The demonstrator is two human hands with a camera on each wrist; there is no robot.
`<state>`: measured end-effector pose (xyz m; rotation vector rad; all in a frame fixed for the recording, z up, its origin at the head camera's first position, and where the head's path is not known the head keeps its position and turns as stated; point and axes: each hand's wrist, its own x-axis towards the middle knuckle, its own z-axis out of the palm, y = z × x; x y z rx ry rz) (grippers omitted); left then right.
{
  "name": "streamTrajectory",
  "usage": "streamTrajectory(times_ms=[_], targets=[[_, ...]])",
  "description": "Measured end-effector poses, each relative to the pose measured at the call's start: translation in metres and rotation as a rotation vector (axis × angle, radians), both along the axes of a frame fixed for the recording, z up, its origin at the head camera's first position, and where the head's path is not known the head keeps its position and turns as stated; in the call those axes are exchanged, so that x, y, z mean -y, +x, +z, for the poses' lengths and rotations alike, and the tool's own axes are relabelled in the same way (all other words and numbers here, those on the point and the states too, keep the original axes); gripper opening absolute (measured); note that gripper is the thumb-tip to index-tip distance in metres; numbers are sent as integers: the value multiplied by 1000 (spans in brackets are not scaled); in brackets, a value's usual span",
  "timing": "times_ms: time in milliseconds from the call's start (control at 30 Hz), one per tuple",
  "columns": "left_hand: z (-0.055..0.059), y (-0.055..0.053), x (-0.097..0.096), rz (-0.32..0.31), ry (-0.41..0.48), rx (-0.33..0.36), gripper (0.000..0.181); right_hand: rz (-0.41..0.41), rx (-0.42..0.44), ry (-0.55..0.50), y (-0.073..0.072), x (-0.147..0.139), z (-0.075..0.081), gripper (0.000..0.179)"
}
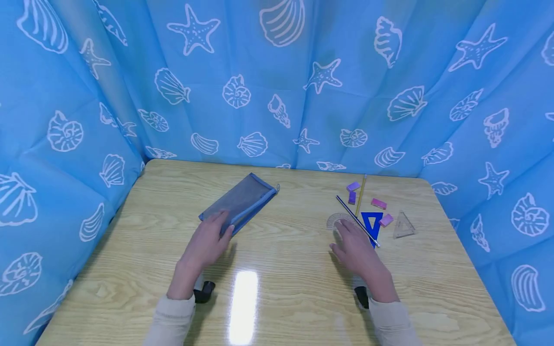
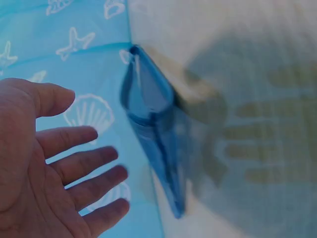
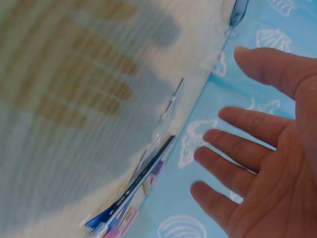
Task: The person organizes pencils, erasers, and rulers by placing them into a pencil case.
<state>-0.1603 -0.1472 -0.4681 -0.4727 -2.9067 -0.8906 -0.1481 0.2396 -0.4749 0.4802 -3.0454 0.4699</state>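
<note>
A dark blue-grey zip pouch (image 1: pixel 246 194) lies slanted on the table, left of centre. Over its near end hovers my left hand (image 1: pixel 207 242), fingers spread in the left wrist view, holding nothing. My right hand (image 1: pixel 359 251) reaches over a clear protractor (image 1: pixel 332 222) and holds nothing, its fingers apart in the right wrist view. Beside that hand a dark blue pencil (image 1: pixel 347 207) lies diagonally, its lower end overlapping a blue set square (image 1: pixel 373 215). Part of the set square is hidden behind the hand.
Past the right hand lie a yellow pencil (image 1: pixel 361 192), two purple erasers or blocks (image 1: pixel 353 186), a pink eraser (image 1: pixel 378 203), another pinkish one (image 1: pixel 386 220) and a clear set square (image 1: pixel 402 230). A blue shell-patterned curtain (image 1: pixel 277 120) hangs around the wooden table (image 1: pixel 294 288).
</note>
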Motion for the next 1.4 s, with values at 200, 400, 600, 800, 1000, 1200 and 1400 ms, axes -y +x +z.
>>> streamTrajectory(times_ms=[200,400,600,800,1000,1200,1400], targets=[[14,-12,-13,-80,15,48,42,81,93,-53,-23,-9,2,52],[16,-24,-30,-157,-64,27,45,78,180,-55,-53,-21,6,56],[6,-45,-39,-166,-112,14,45,73,225,19,-82,-29,9,67],[-4,-64,-44,-136,-157,28,45,73,301,-4,-100,-34,11,62],[-6,-72,-46,-137,-182,59,45,127,323,27,-110,-37,11,51],[-7,-78,-49,-144,-187,77,47,112,353,41,-116,-38,12,46],[-10,-82,-53,-138,-188,110,50,127,382,32,-117,-38,11,35]])
